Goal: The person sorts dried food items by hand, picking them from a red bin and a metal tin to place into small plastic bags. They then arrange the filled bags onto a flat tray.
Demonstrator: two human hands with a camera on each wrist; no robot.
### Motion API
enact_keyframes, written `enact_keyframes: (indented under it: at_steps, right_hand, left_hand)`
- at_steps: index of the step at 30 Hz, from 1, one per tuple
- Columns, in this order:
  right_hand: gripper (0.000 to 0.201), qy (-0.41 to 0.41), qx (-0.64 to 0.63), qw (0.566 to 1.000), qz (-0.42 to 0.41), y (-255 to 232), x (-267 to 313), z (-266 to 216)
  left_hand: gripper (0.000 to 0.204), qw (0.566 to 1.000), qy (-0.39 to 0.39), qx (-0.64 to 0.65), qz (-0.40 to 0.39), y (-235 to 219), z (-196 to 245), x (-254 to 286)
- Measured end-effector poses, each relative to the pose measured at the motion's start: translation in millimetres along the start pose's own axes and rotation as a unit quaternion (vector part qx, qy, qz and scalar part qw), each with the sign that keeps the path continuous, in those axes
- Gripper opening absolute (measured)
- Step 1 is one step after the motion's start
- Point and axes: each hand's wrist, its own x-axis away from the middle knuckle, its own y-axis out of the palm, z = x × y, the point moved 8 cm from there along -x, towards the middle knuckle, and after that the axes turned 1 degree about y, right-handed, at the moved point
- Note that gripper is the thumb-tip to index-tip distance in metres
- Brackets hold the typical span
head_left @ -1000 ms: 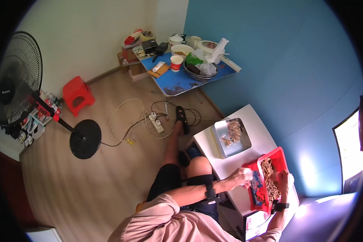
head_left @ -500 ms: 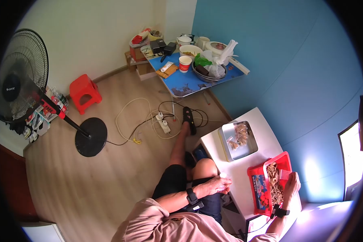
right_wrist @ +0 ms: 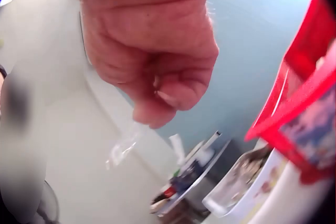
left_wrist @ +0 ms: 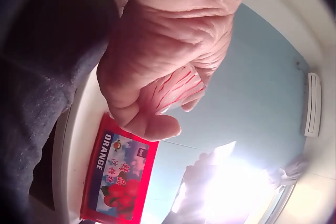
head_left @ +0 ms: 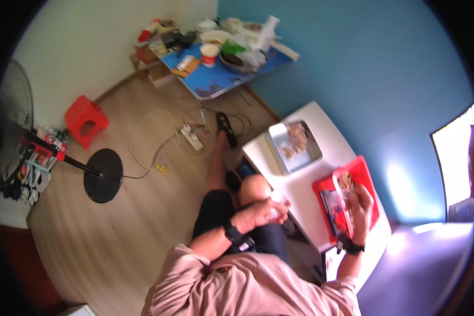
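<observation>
1. At the far left, the black standing fan [head_left: 103, 175] is partly cut off by the edge of the view; the red stool [head_left: 85, 120] is placed close by.
2. On the wooden floor, the white power strip [head_left: 191, 138] is surrounded by looped cables.
3. Further back, the blue table [head_left: 211, 82] is crowded with bowls, bags and the paper cup [head_left: 209, 55].
4. Over the person's lap, the clear bag with red stripes [left_wrist: 177, 87] is gripped by the left hand [left_wrist: 168, 50], its thumb and fingers curled around the plastic.
5. On the white cabinet [head_left: 334, 145], small packets [head_left: 298, 136] are held in the metal tin [head_left: 275, 151].
6. Nearer the person, also on the cabinet, the red basket [head_left: 361, 167] is set just beside the tin; brown pieces [head_left: 345, 181] are contained in it, and the label [left_wrist: 123, 176] marked "ORANGE" is turned toward the left hand.
7. Above the basket, which is partly hidden by it, the right hand [right_wrist: 152, 50] is held with fingers bent; a piece of clear plastic [right_wrist: 123, 150] is pinched at the fingertips.
</observation>
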Motion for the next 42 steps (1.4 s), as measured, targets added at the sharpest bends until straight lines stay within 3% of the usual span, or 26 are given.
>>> enact_keyframes:
  at_steps: [2, 4, 6, 7, 8, 10, 13, 18, 20, 25, 27, 30, 33, 35, 37, 38, 40, 42]
  right_hand:
    - [0.006, 0.051, -0.085, 0.99, -0.102, 50.8, 16.9, -20.3]
    - [0.006, -0.003, -0.056, 0.971, -0.231, 94.6, 22.8, -36.2]
    - [0.007, -0.03, -0.056, 0.949, -0.31, 133.8, 25.4, -30.0]
    - [0.007, -0.072, -0.007, 0.941, -0.33, 149.8, 25.4, -35.9]
    - [0.007, -0.085, 0.045, 0.934, -0.344, 161.5, 25.4, -36.9]
    - [0.008, -0.185, 0.058, 0.924, -0.33, 179.6, 26.3, -47.3]
    - [0.01, -0.255, 0.098, 0.9, -0.341, 196.3, 32.8, -50.4]
    - [0.01, -0.281, 0.149, 0.889, -0.33, 204.4, 40.6, -52.8]
    - [0.01, -0.284, 0.163, 0.888, -0.324, 207.2, 42.7, -50.8]
    - [0.008, -0.348, 0.191, 0.873, -0.284, 208.5, 48.7, -46.1]
    - [0.009, -0.342, 0.201, 0.878, -0.267, 208.7, 49.7, -41.5]
    - [0.01, -0.323, 0.2, 0.893, -0.243, 208.2, 49.1, -35.2]
    - [0.014, -0.303, 0.173, 0.906, -0.24, 209.8, 45.4, -26.6]
    - [0.016, -0.299, 0.156, 0.909, -0.244, 211.5, 44.6, -26.5]
    - [0.02, -0.187, 0.075, 0.948, -0.247, 210.5, 36.0, -26.4]
    - [0.02, -0.185, 0.075, 0.948, -0.248, 210.0, 34.3, -23.9]
    - [0.023, -0.135, 0.039, 0.929, -0.341, 219.6, 35.3, -7.7]
    - [0.022, -0.127, 0.014, 0.927, -0.354, 222.3, 36.4, 2.5]
  left_hand:
    - [0.032, 0.999, 0.01, -0.021, -0.037, 23.4, 12.4, 17.9]
    - [0.034, 0.999, 0.01, -0.009, -0.042, 30.2, 13.4, 32.5]
    - [0.038, 1.0, 0.006, -0.003, -0.006, 23.6, 8.7, 47.2]
    - [0.041, 0.997, 0.016, 0.005, -0.07, 29.3, 9.4, 52.4]
    - [0.046, 0.996, 0.028, -0.017, -0.087, 28.6, 8.2, 59.4]
    - [0.051, 0.994, 0.04, -0.038, -0.098, 36.7, 10.7, 74.0]
    - [0.056, 0.988, 0.044, 0.001, -0.151, 42.6, 12.4, 86.3]
    - [0.053, 0.985, 0.046, 0.058, -0.158, 51.6, 10.3, 101.3]
    - [0.044, 0.997, 0.036, 0.009, -0.062, 45.7, 6.1, 102.7]
    - [0.029, 0.996, 0.011, -0.085, -0.029, 43.4, 4.7, 94.4]
    - [0.024, 0.995, -0.005, -0.1, -0.001, 34.0, 0.5, 92.9]
    - [0.02, 0.969, 0.077, -0.225, -0.062, 17.8, -1.6, 90.2]
    - [0.022, 0.962, 0.118, -0.244, -0.031, 2.9, 0.4, 88.8]
    - [0.031, 0.987, 0.008, -0.16, -0.01, 1.0, -6.4, 84.3]
    - [0.036, 0.991, -0.014, -0.129, -0.025, 20.0, -0.5, 84.8]
    - [0.041, 0.994, -0.034, -0.099, -0.041, 27.9, -1.5, 85.4]
    - [0.042, 0.994, -0.044, -0.098, -0.031, 28.4, -2.1, 85.5]
    - [0.044, 0.994, -0.052, -0.097, -0.02, 25.7, -2.2, 85.9]
